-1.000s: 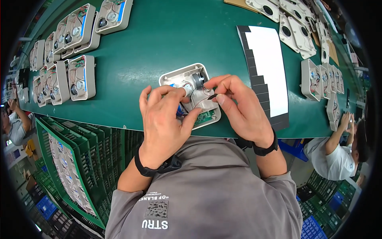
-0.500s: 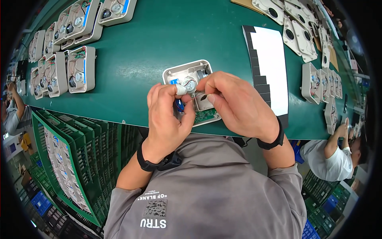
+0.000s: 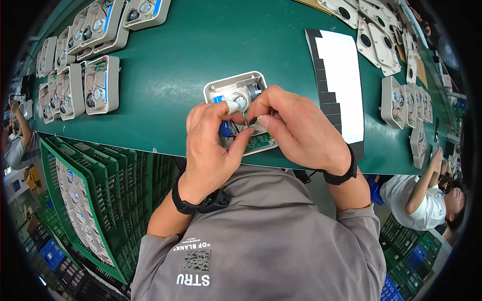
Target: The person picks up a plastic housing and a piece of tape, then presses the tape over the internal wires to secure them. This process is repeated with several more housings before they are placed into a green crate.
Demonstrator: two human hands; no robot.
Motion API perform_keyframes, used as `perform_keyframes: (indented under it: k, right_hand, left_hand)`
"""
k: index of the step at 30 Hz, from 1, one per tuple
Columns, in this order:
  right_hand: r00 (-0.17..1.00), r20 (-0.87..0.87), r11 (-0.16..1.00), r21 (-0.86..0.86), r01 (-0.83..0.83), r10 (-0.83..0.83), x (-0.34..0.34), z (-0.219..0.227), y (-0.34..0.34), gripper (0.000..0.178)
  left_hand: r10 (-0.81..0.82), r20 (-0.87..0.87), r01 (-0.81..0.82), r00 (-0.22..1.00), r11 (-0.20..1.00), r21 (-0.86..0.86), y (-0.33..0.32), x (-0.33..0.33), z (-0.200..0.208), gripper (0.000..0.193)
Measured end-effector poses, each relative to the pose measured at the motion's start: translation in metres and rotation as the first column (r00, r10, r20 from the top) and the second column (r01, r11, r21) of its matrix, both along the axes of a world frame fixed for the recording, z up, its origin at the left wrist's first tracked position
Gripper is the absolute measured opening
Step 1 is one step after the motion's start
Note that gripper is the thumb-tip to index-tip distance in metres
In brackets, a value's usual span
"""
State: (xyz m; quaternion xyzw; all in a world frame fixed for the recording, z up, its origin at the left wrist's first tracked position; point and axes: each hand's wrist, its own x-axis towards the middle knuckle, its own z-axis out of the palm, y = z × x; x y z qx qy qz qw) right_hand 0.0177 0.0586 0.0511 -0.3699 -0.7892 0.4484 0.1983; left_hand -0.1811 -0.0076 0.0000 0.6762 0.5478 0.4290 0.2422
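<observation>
Just inside the near edge of the table point(image 3: 175, 65), your case point(image 3: 232, 81) seems light and stiff, best held by its rim, its wires point(image 3: 245, 116) fragile; your right hand point(image 3: 307, 131) pinches the black piece point(image 3: 253, 121), while whether your left hand point(image 3: 209, 139) grips anything I cannot tell.

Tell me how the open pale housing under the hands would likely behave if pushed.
The open pale housing would probably slide rather than tip, since it appears to lie flat and low on the green table. Its moulded walls look stiff, so it should keep its shape. The exposed green circuit board inside may be fragile if knocked.
</observation>
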Motion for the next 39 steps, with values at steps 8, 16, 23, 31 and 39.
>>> perform_keyframes:
  k: [8, 16, 23, 31, 39]
  right_hand:
    - [0.998, -0.053, 0.998, -0.035, -0.046, 0.044, 0.005, -0.001, 0.004, 0.01]
    - [0.986, 0.108, 0.989, 0.059, -0.136, 0.129, 0.0, -0.003, 0.01, 0.006]
    - [0.998, 0.063, 0.982, 0.183, -0.04, 0.029, -0.008, -0.009, 0.001, 0.011]
    - [0.996, 0.04, 0.991, 0.113, 0.073, -0.077, -0.01, -0.011, -0.006, 0.016]
    - [0.976, -0.074, 0.978, -0.055, 0.202, -0.206, -0.012, -0.014, -0.012, 0.015]
  left_hand:
    - [-0.077, 0.122, 0.096, 0.99, 0.983, -0.159, -0.003, -0.01, 0.001, 0.041]
    - [-0.095, 0.097, 0.107, 0.991, 0.987, -0.122, -0.005, -0.008, -0.003, 0.036]
    - [-0.08, 0.09, 0.09, 0.993, 0.989, -0.114, -0.004, -0.006, -0.002, 0.035]
    - [-0.046, 0.151, 0.065, 0.987, 0.99, -0.126, -0.004, -0.001, -0.001, 0.038]
    - [0.04, 0.163, -0.031, 0.986, 0.998, -0.058, -0.002, 0.006, -0.013, 0.041]
